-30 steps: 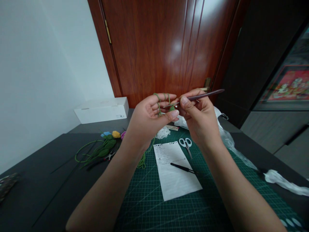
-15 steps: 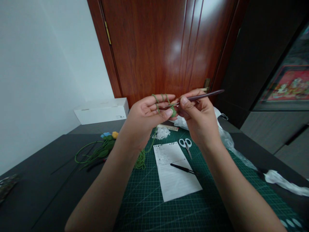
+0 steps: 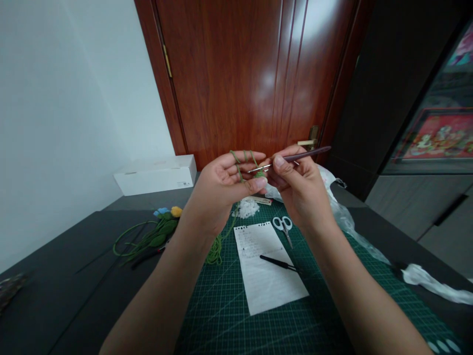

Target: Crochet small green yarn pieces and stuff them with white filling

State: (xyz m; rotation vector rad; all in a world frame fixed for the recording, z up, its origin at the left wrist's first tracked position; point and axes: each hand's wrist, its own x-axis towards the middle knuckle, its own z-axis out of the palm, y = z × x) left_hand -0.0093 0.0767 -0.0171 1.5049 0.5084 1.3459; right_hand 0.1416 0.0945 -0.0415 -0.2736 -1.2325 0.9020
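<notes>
My left hand [image 3: 232, 180] pinches a small green crochet piece [image 3: 260, 174] between thumb and fingers. Green yarn [image 3: 237, 167] winds round its raised index finger and runs down behind the wrist to a loose heap of green yarn [image 3: 214, 251] on the mat. In my right hand [image 3: 297, 180] is a crochet hook [image 3: 308, 154] with a dark purple handle, held like a pen. Its metal shaft points left and lies just above the green piece. Whether the tip sits in a stitch I cannot tell.
On the green cutting mat [image 3: 221, 305] lie a handwritten sheet [image 3: 266, 286], black tweezers [image 3: 277, 262], white scissors [image 3: 283, 226] and white stuffing [image 3: 246, 208]. Crocheted flowers [image 3: 166, 229] are at left, before a white box [image 3: 157, 175]. Clear plastic [image 3: 343, 217] lies at right.
The hook has shifted left relative to the green piece, with more of its tip showing. The left thumb now covers more of the piece. The whole view has tilted slightly.
</notes>
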